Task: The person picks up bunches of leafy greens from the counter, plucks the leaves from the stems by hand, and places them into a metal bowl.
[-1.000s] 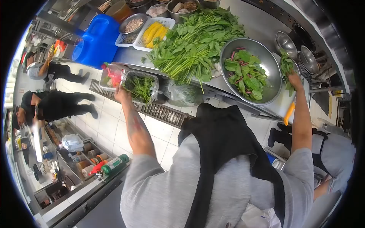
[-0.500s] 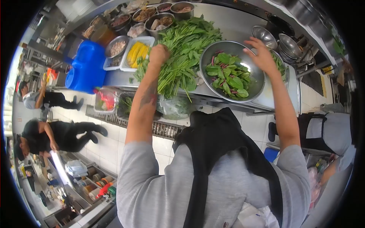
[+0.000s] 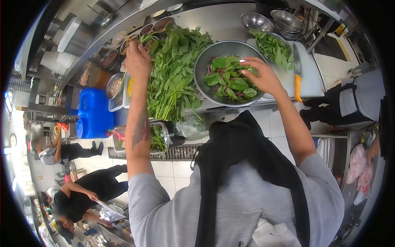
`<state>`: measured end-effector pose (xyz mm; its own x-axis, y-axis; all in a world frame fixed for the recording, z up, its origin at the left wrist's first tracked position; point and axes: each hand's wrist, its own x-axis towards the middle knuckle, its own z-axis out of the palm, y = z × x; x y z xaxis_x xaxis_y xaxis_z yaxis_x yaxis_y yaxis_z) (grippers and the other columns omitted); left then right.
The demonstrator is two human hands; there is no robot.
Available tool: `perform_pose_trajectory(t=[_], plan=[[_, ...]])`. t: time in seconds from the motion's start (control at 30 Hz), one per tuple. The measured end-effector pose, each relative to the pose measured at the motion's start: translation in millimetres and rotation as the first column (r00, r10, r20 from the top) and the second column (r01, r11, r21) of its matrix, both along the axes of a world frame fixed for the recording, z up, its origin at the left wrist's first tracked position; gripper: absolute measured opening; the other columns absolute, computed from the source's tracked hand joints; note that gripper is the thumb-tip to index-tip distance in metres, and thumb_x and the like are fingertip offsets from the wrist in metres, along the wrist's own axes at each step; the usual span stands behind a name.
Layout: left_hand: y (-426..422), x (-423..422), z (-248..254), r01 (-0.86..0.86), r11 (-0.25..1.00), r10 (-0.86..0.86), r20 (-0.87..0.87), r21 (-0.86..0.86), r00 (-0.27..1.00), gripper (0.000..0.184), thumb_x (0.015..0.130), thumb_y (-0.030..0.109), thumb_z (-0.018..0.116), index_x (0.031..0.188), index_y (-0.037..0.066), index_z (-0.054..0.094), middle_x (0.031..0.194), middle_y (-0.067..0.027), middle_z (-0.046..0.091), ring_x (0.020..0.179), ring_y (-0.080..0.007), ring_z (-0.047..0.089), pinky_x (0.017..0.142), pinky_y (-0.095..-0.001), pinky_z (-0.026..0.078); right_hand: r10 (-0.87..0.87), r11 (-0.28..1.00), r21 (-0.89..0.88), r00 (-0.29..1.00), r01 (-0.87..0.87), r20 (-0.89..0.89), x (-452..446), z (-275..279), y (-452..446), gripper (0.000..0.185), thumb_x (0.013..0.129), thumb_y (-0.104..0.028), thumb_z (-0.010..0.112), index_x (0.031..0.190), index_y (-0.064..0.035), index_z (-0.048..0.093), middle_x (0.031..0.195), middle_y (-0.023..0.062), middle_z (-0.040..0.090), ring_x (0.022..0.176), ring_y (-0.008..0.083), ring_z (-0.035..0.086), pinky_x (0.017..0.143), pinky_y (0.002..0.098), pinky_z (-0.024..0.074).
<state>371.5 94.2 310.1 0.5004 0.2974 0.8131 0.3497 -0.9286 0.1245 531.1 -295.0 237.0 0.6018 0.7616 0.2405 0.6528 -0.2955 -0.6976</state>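
Note:
My left hand (image 3: 138,61) is raised at the left of a large pile of leafy greens (image 3: 177,74), fingers curled, with a green sprig (image 3: 145,38) showing past the fingertips. The long stems of the pile point toward me over the counter edge. My right hand (image 3: 263,76) reaches over the rim of a steel bowl (image 3: 201,84), fingers stretched out at the loose leaves (image 3: 234,88) with reddish stems inside. Something small and white shows at a fingertip; I cannot make it out. Right of the bowl, more green leaves (image 3: 275,48) lie by a white cutting board (image 3: 309,84).
An orange-handled knife (image 3: 298,78) lies on the board. Steel bowls (image 3: 288,20) stand at the back right. A blue jug (image 3: 95,109) and food containers (image 3: 114,85) are at the left. People (image 3: 88,189) stand at the left, another person (image 3: 358,99) at the right.
My left hand has moved left and away from the greens' stems, now with a sprig. The right hand has dropped from above the bowl's far rim to the leaves. The camera view has shifted.

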Motion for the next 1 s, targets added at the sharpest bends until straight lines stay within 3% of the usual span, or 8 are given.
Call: perform_pose_trajectory(t=[0.17,0.23,0.33,0.4,0.53,0.6,0.7,1.0], plan=[[-45.5,-2.5,30.5,0.127,0.983,-0.117,0.082,-0.129,0.99,0.015,0.1,0.018,0.058,0.108,0.007,0.065,0.081,-0.0134,0.07,0.073,-0.0307,0.069,0.066,-0.0422,0.052,0.035,0.995,0.095,0.999,-0.039,0.041,2.1,6.4,13.9,0.031,0.095,-0.019,0.066,0.124,-0.0072,0.068,0.127,0.0126,0.067,0.117,0.0281,0.064,0.096,0.0375,0.0514],[-49.9,-8.5,26.9,0.173,0.83,-0.277,-0.124,-0.53,0.953,0.019,0.1,0.02,0.061,0.11,0.006,0.069,0.08,-0.0121,0.07,0.07,-0.023,0.069,0.066,-0.0389,0.052,0.036,0.992,0.12,0.997,-0.028,-0.061,-0.9,18.7,21.1,0.028,0.096,-0.017,0.065,0.122,-0.0068,0.069,0.118,0.0115,0.071,0.11,0.0253,0.067,0.092,0.0358,0.0527],[-28.8,-22.3,0.6,0.384,0.674,-0.499,-0.005,-0.631,0.867,0.022,0.102,0.019,0.06,0.114,0.002,0.068,0.075,-0.0017,0.068,0.061,-0.0094,0.056,0.058,-0.0292,0.045,-0.023,0.981,0.186,0.989,0.05,-0.146,0.7,53.9,24.1,0.025,0.096,-0.014,0.064,0.119,-0.0064,0.071,0.102,0.009,0.076,0.098,0.02,0.071,0.085,0.0329,0.0541],[-53.9,-35.2,5.9,0.231,0.421,-0.397,0.051,-0.877,0.916,0.023,0.104,0.019,0.059,0.114,0.001,0.068,0.078,0.0019,0.065,0.058,-0.0034,0.048,0.051,-0.0235,0.037,-0.045,0.944,0.317,0.988,0.089,-0.146,-1.4,71.0,28.1,0.023,0.096,-0.014,0.065,0.116,-0.0059,0.072,0.097,0.0075,0.077,0.091,0.0164,0.072,0.081,0.0306,0.0539],[-82.7,-43.3,-0.8,0.239,0.309,-0.474,0.068,-0.921,0.878,0.022,0.104,0.02,0.06,0.115,0.003,0.068,0.079,0.0027,0.064,0.055,-0.0006,0.042,0.047,-0.0201,0.029,-0.001,0.909,0.416,0.999,0.017,-0.038,17.0,88.0,46.8,0.023,0.095,-0.019,0.067,0.114,-0.0093,0.073,0.097,0.0076,0.076,0.09,0.0183,0.07,0.08,0.0328,0.0536],[-91.6,-46.1,-5.4,0.268,0.249,-0.5,0.113,-0.931,0.859,0.021,0.104,0.019,0.06,0.117,0.004,0.067,0.078,0.0043,0.062,0.054,0.0007,0.039,0.047,-0.019,0.028,0.065,0.992,0.08,0.938,-0.099,0.341,31.7,87.9,57.1,0.02,0.094,-0.022,0.067,0.111,-0.0136,0.073,0.095,0.0049,0.074,0.096,0.024,0.067,0.083,0.0389,0.0529],[-98.8,-46.4,-9.9,0.289,0.229,-0.47,0.155,-0.93,0.869,0.021,0.104,0.019,0.061,0.118,0.004,0.067,0.076,0.0066,0.057,0.053,0.0011,0.037,0.046,-0.0191,0.024,0.16,0.984,-0.129,0.93,-0.123,0.33,38.1,88.1,63.9,0.017,0.093,-0.022,0.066,0.108,-0.0172,0.074,0.096,0.0028,0.071,0.103,0.0269,0.062,0.087,0.0428,0.0514],[-96.2,-48.8,-17.1,0.307,0.238,-0.495,0.157,-0.922,0.854,0.025,0.104,0.021,0.061,0.119,0.003,0.066,0.077,0.0064,0.059,0.057,0.0006,0.039,0.049,-0.0188,0.029,0.241,0.958,0.013,0.824,-0.288,0.513,47.9,46.7,84.1,0.015,0.089,-0.023,0.07,0.101,-0.0138,0.071,0.088,0.0045,0.068,0.104,0.0258,0.062,0.082,0.0426,0.0522]])
